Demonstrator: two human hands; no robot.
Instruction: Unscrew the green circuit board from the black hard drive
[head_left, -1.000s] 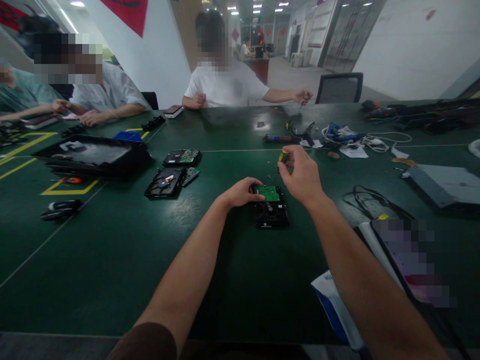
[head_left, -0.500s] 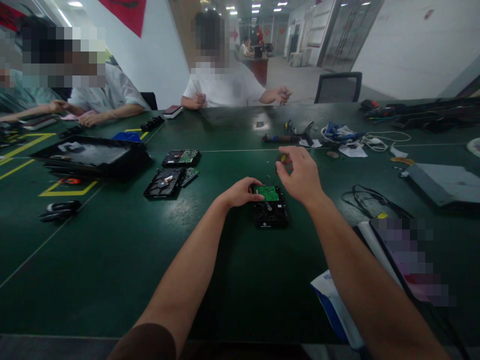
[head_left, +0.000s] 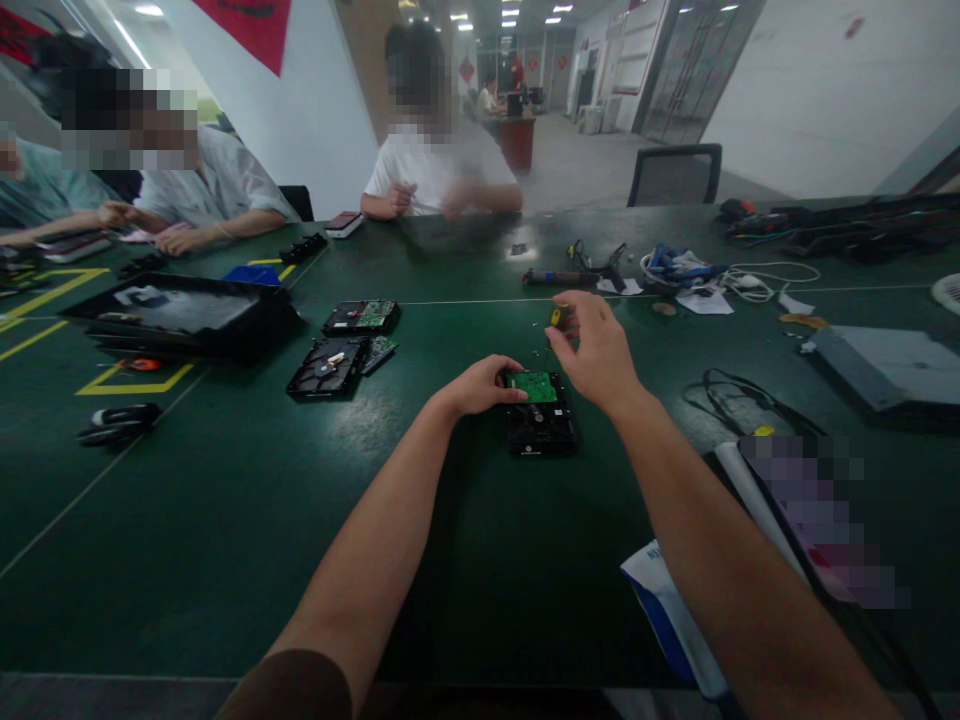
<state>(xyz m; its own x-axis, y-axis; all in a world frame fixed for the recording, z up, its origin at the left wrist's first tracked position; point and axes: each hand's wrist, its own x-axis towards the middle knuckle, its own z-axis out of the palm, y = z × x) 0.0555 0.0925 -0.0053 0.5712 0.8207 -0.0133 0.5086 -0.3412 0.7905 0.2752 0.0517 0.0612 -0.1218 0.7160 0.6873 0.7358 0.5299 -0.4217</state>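
A black hard drive (head_left: 541, 425) with a green circuit board (head_left: 534, 386) facing up lies on the green table (head_left: 225, 520) in front of me. My left hand (head_left: 480, 386) rests curled on the drive's left edge, fingertips touching the board. My right hand (head_left: 592, 350) hovers just above the drive's far right corner, fingers pinched round a small screwdriver (head_left: 556, 322) with a yellow and black handle, its tip pointing down toward the board.
Two more opened hard drives (head_left: 330, 365) (head_left: 362, 316) lie to the left, near a black tray (head_left: 180, 312). Tools and cables (head_left: 675, 268) sit behind, a black cable (head_left: 739, 395) and a blue-white bag (head_left: 667, 610) to my right. Other people sit across and at far left.
My right hand has shifted slightly left and lower with the screwdriver, turning it between the fingers. The person opposite has pulled an outstretched arm back in. My left hand stays put.
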